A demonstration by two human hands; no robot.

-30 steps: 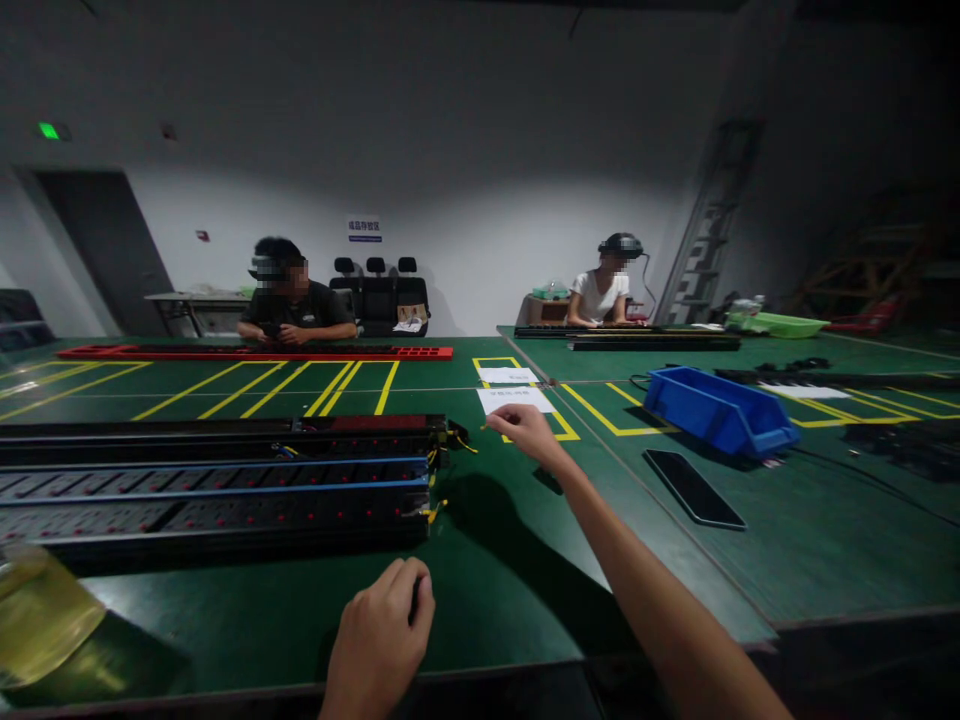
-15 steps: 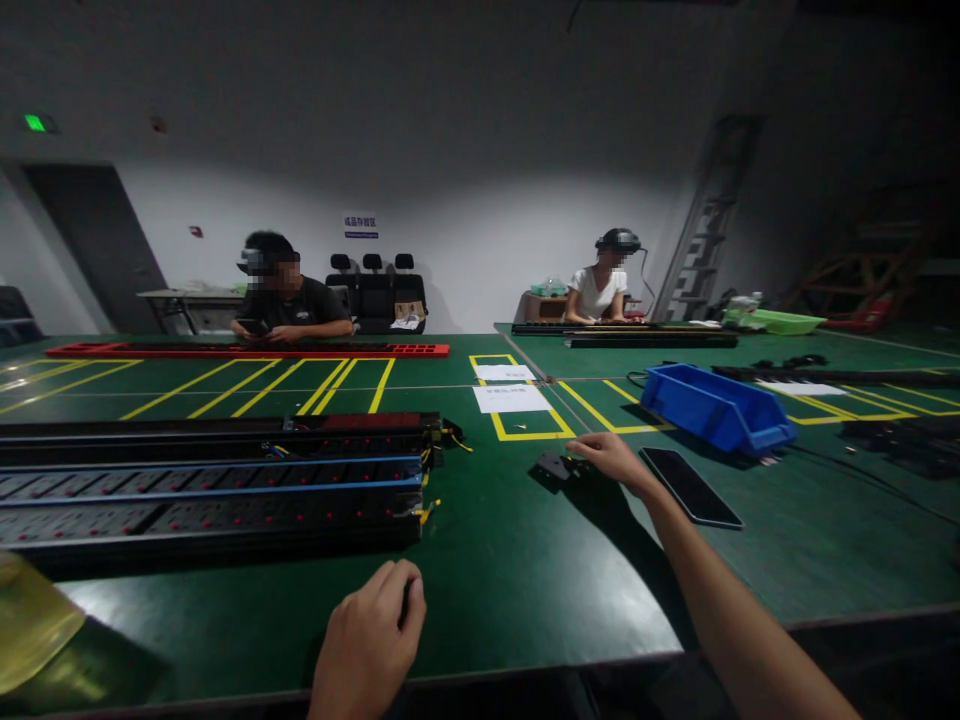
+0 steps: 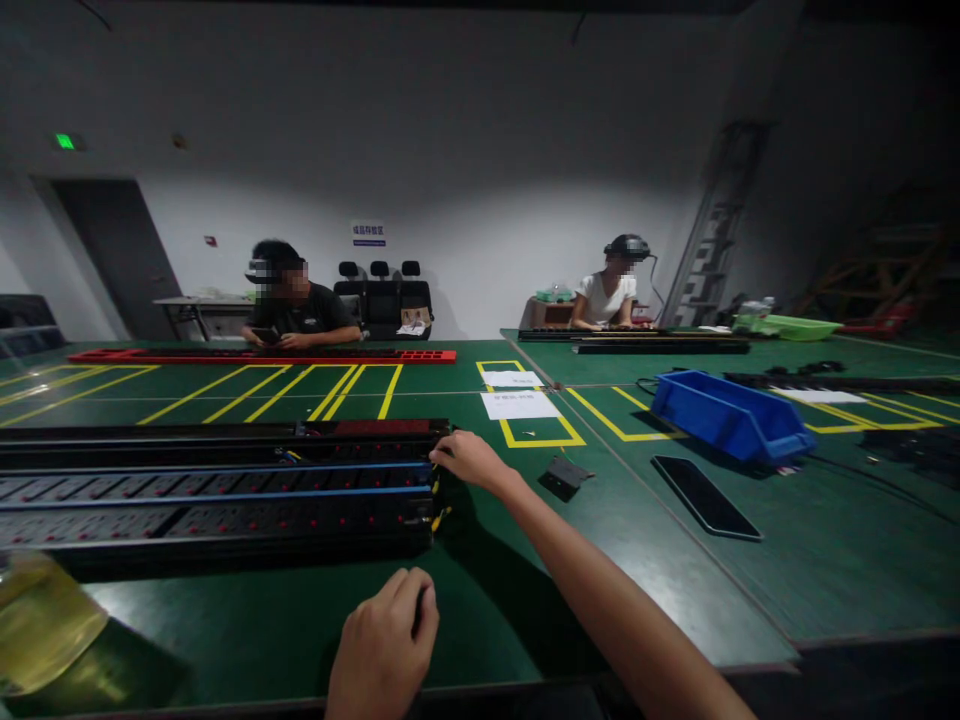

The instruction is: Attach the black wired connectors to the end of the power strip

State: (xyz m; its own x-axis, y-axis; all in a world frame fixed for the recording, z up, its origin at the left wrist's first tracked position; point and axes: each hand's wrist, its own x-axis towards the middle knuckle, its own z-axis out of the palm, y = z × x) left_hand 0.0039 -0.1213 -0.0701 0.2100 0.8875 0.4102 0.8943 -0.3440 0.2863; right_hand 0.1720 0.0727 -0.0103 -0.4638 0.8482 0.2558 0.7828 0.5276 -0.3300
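Long black power strips (image 3: 225,522) with sockets and small red dots lie side by side on the left of the green table (image 3: 517,590); two have blue edges. My right hand (image 3: 471,458) reaches to their right-hand ends, by the rear strip, with its fingers pinched together. What they grip is hidden. A yellow-tipped wire (image 3: 441,520) sticks out from the end nearer to me. My left hand (image 3: 386,640) rests curled near the front edge, in front of the strips, and nothing shows in it. A small black part (image 3: 566,477) lies right of my right hand.
Right of centre are a phone (image 3: 705,497) and a blue bin (image 3: 731,415). A yellowish container (image 3: 41,620) stands at the front left. Paper sheets (image 3: 517,404) lie amid yellow tape lines. Across the table two people sit, near a red rail (image 3: 262,357) and other black strips.
My right hand has left the small black part and moved left to the ends of the power strips. My left hand stays curled. The view has shifted slightly.
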